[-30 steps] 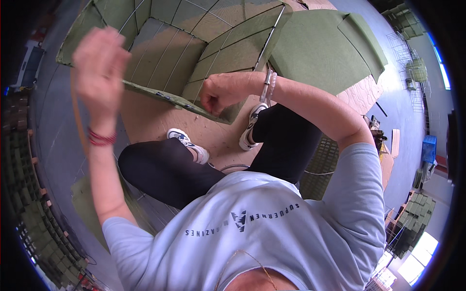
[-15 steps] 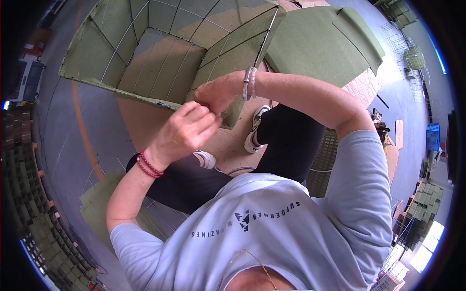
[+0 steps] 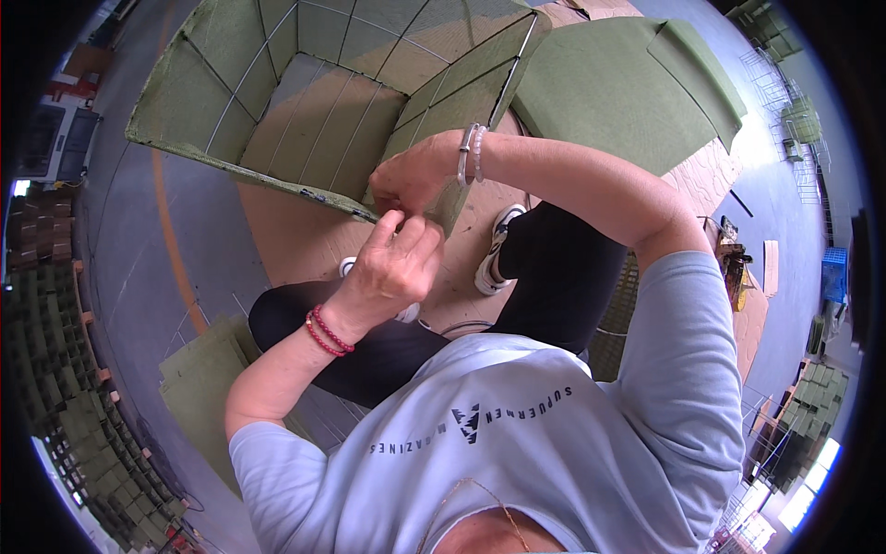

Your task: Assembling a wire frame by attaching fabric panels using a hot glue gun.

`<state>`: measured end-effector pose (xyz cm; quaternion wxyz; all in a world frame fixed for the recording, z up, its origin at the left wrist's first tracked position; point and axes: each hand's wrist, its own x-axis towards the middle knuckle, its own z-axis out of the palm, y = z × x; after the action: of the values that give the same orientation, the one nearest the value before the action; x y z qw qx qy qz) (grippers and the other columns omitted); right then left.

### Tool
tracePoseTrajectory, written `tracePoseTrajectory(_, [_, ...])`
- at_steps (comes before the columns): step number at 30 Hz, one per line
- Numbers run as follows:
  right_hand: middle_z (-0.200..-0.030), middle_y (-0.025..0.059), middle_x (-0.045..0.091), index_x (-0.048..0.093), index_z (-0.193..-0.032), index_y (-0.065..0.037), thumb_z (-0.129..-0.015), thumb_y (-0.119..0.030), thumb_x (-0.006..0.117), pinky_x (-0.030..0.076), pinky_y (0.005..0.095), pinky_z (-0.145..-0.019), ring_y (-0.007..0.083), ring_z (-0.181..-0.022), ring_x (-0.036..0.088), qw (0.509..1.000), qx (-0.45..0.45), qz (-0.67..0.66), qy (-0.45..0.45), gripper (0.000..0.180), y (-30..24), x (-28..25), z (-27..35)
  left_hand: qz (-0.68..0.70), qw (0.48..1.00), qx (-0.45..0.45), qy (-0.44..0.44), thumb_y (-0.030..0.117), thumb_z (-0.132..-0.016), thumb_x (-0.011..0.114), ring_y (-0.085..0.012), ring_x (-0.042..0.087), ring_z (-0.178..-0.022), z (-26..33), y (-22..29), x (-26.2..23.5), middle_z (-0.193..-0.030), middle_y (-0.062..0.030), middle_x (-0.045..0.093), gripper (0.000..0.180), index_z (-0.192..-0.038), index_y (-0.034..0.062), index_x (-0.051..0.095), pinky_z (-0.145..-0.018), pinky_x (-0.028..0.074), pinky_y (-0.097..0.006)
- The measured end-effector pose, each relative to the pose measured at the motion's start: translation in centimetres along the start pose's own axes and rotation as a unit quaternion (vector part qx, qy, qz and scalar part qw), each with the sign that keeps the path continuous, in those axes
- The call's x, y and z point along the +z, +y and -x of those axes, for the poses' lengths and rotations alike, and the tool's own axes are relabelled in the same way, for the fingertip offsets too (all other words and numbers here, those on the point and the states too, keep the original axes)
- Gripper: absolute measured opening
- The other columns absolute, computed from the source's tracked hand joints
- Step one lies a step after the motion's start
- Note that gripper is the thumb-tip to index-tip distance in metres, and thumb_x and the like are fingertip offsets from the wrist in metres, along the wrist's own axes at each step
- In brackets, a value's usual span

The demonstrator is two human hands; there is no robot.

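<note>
Grey workshop floor spreads around a sheet of brown cardboard (image 3: pixel 277 231), on which stands a large green wire-framed basket (image 3: pixel 305 102), open on top and lined with green fabric; only its bare lining and wire ribs show inside. Both hands meet at the basket's near corner. The right hand (image 3: pixel 415 175), wearing pale bracelets, is closed in a pinch on the corner's rim; the left hand (image 3: pixel 392 263), with red bead bracelets at the wrist, has its fingers curled tight just below it, on the same corner. What they pinch is too small to tell. Half a second earlier the left hand was already there; a second ago it was raised high, left of the basket. Beyond the basket lies a flat green fabric panel (image 3: pixel 628 83); stacked green frames (image 3: pixel 55 388) line the far left.
</note>
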<state>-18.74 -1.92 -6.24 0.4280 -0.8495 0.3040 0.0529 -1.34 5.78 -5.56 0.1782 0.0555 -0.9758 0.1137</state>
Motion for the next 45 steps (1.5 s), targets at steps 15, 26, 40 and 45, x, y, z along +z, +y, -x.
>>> tracePoseTrajectory(15, [-0.076,0.017,0.068,0.069,-0.088,0.002,-0.077,-0.015,0.069,0.05,0.0453,-0.069,0.0313,-0.072,0.064,0.993,-0.001,0.106,0.049,0.02,1.1,-1.5,-0.7,0.033,0.995,-0.081,-0.047,0.011,-0.074,0.071,-0.0268,0.058,-0.096,-0.9,-0.9,-0.9,-0.088,-0.0093,0.059,0.019,-0.088,0.0001,0.066,-0.097,0.046,-0.044])
tracePoseTrajectory(26, [-0.121,0.0109,0.067,0.066,-0.12,-0.003,-0.08,-0.01,0.062,0.052,0.0407,-0.095,0.0279,-0.108,0.064,0.773,-0.178,0.292,0.534,0.041,-1.5,2.4,4.1,-0.011,0.981,-0.192,0.007,0.011,-0.073,0.076,-0.0251,0.055,-0.113,3.0,-9.6,-4.6,-0.11,-0.0066,0.06,0.017,-0.086,0.0041,0.067,-0.11,0.039,-0.047])
tracePoseTrajectory(40, [-0.094,0.0116,0.067,0.065,-0.094,-0.001,-0.081,-0.013,0.067,0.052,0.0396,-0.084,0.03,-0.096,0.063,0.851,-0.216,0.257,0.403,0.018,-1.1,-6.9,-5.6,-0.047,0.939,-0.336,0.051,0.014,-0.068,0.081,-0.0281,0.053,-0.114,5.6,-14.4,-6.1,-0.113,-0.0092,0.058,0.04,-0.104,0.0008,0.068,-0.106,0.041,-0.047])
tracePoseTrajectory(45, [-0.079,0.0113,0.065,0.063,-0.086,-0.003,-0.085,-0.014,0.067,0.053,0.0411,-0.072,0.0313,-0.081,0.065,0.882,-0.214,0.246,0.339,0.011,-1.6,-9.0,-7.1,-0.083,0.942,-0.309,0.1,0.014,-0.065,0.082,-0.0286,0.055,-0.11,6.0,-12.0,-4.9,-0.11,-0.0093,0.059,0.048,-0.109,0.0017,0.068,-0.101,0.043,-0.046])
